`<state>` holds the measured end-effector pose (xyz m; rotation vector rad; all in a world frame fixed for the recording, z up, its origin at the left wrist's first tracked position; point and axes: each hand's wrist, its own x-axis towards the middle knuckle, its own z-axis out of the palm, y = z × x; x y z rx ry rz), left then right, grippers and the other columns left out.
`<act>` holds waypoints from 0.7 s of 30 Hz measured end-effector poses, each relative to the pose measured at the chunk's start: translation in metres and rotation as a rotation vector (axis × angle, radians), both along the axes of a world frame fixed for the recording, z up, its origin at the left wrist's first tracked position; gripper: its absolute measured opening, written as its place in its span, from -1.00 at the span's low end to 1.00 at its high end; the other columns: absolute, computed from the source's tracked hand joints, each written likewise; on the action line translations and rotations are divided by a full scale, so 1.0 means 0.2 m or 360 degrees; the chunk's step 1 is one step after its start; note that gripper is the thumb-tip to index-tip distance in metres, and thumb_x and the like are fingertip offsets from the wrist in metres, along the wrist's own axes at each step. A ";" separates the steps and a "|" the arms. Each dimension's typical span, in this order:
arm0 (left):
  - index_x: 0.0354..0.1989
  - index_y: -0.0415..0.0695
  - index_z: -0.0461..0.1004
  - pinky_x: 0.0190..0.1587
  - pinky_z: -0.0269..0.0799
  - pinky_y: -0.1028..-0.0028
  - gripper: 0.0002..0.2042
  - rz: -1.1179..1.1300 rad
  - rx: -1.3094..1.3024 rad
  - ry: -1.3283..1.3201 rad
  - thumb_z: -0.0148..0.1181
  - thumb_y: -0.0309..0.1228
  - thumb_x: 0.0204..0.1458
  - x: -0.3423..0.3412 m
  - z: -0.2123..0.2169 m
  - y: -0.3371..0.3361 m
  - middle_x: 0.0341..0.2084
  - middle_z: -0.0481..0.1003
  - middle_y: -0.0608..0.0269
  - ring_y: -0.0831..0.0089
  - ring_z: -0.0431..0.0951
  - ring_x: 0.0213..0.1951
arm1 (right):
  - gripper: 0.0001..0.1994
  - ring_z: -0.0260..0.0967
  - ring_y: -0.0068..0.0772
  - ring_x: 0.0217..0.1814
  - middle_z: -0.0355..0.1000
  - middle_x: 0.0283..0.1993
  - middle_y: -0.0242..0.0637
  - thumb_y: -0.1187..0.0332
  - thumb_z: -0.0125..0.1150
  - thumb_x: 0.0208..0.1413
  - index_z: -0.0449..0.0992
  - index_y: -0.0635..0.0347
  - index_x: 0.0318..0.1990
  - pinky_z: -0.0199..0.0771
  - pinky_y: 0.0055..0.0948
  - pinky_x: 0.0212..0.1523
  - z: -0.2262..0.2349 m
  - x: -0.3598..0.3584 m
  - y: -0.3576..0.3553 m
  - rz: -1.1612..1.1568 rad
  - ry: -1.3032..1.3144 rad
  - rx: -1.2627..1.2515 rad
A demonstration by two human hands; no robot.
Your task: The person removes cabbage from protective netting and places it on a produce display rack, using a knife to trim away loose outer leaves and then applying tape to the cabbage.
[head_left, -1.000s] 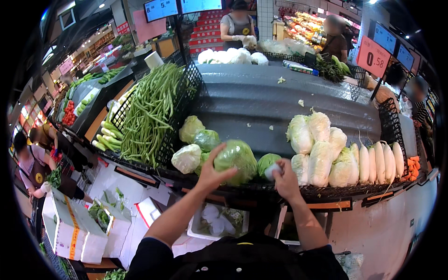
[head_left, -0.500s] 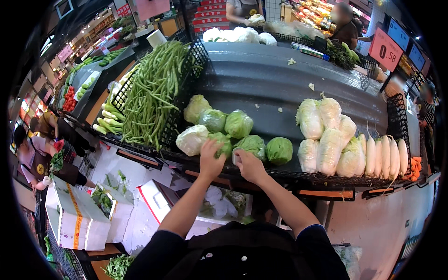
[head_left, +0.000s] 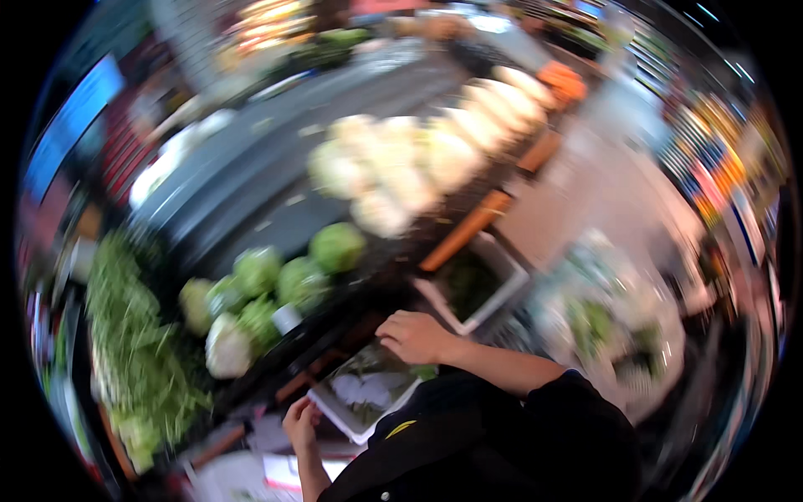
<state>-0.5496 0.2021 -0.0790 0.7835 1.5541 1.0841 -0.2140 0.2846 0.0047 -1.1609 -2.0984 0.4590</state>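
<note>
Motion blur softens the whole view. My right hand (head_left: 413,337) hovers past the front edge of the display, above a white bin (head_left: 361,437); its fingers are loosely bent and nothing shows in it. Lower left, beside that bin, my left hand (head_left: 301,425) has loosely curled fingers and no visible object. A short white roll (head_left: 286,319) lies at the display's front edge, touched by neither hand. Next to it are green cabbages (head_left: 303,283) and a pale cauliflower-like head (head_left: 227,347).
Green beans (head_left: 138,335) are heaped at the left. Napa cabbages (head_left: 391,171) and white radishes (head_left: 493,109) lie farther along the dark display (head_left: 251,192). On the right floor stands a clear plastic bag (head_left: 615,314) of greens, near another white-rimmed bin (head_left: 502,301).
The view has swung to the right. Both my hands have come away from the cabbages and back toward my body. The white roll has left my right hand and lies beside the cabbages.
</note>
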 end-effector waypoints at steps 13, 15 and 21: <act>-0.06 -0.33 0.46 -0.51 0.37 0.69 -0.73 -0.1040 -0.0073 0.0316 0.12 -0.52 0.05 0.79 0.10 0.42 -0.35 0.57 0.15 0.58 0.53 -0.48 | -0.75 0.37 -0.05 -0.10 0.42 -0.25 -0.08 0.46 0.20 -0.13 0.46 0.29 -0.22 0.37 -0.22 -0.02 -0.22 1.54 -1.52 -0.2911 0.0140 -0.0269; -0.07 -0.32 0.48 -0.44 0.39 0.65 -0.73 -0.1220 -0.0034 0.0239 0.13 -0.52 0.04 1.01 0.16 0.44 -0.33 0.57 0.14 0.55 0.55 -0.42 | -0.63 0.34 0.00 -0.01 0.42 -0.19 -0.04 0.35 0.25 -0.14 0.41 0.30 -0.13 0.33 -0.17 0.07 -0.31 1.66 -1.55 -0.2881 -0.0166 -0.0450; -0.05 -0.30 0.49 -0.24 0.43 0.59 -0.75 -0.1882 -0.0014 -0.0174 0.09 -0.56 0.08 1.80 0.47 0.30 -0.25 0.56 0.11 0.47 0.56 -0.28 | -0.62 0.31 0.11 0.04 0.37 -0.14 0.14 0.32 0.17 -0.07 0.34 0.34 -0.11 0.33 -0.06 0.07 -0.29 1.98 -1.45 -0.2810 -0.0225 -0.1035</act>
